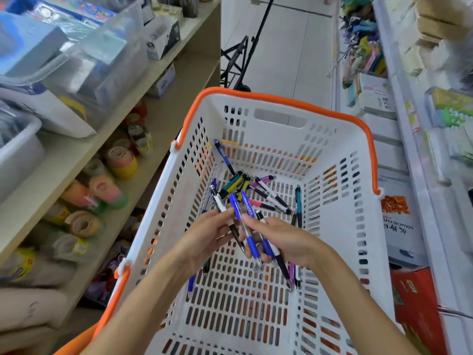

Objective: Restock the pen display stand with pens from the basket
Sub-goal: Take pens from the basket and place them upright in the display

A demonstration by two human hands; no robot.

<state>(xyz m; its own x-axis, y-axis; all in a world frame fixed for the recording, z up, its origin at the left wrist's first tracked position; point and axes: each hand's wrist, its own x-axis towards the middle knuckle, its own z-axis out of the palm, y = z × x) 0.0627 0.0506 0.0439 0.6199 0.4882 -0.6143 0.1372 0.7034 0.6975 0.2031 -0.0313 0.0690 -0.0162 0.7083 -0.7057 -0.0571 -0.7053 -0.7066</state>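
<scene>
Shelf goods (64, 60) upper left: motion-blurred, labels unreadable. Stock on right shelves (440, 103): smeared, kinds not tellable. Tape rolls (84, 224) lower left: soft. Basket (279, 116) near rim cut by bottom edge. Loose pens (258, 190) partly hidden behind left hand (204, 242) and right hand (286, 239). Black trolley (238, 60): top cropped.
</scene>
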